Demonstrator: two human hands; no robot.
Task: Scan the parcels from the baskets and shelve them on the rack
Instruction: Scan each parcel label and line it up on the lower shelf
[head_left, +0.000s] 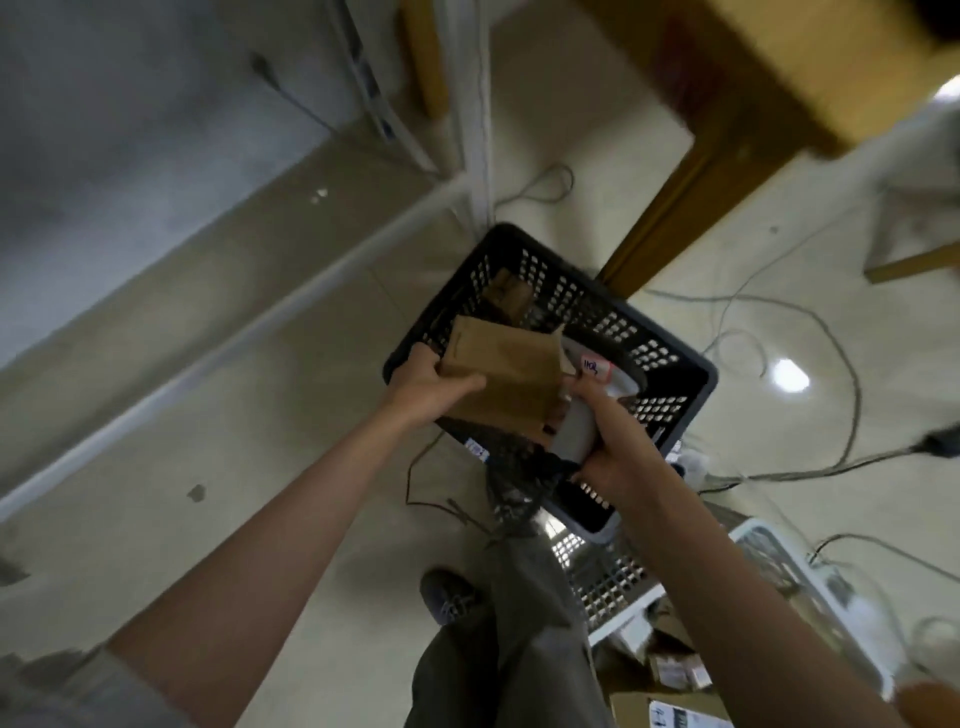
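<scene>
Parcel pinched by left hand fingers, right hand fingers seemingly gripping grey packet, above basket

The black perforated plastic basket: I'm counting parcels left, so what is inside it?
Inside the black perforated plastic basket, one small brown cardboard box shows at the far end. The flat brown cardboard parcel held above hides the rest.

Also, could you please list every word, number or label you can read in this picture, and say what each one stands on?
"1104", handwritten, as best it reads, on a pale tag on the white device held in the right hand.
Blue-marked sticker on the dark basket rim: too blurred to read.
Label on the box at the bottom edge: too blurred.
Brown parcel in the left hand: no readable text.
</scene>
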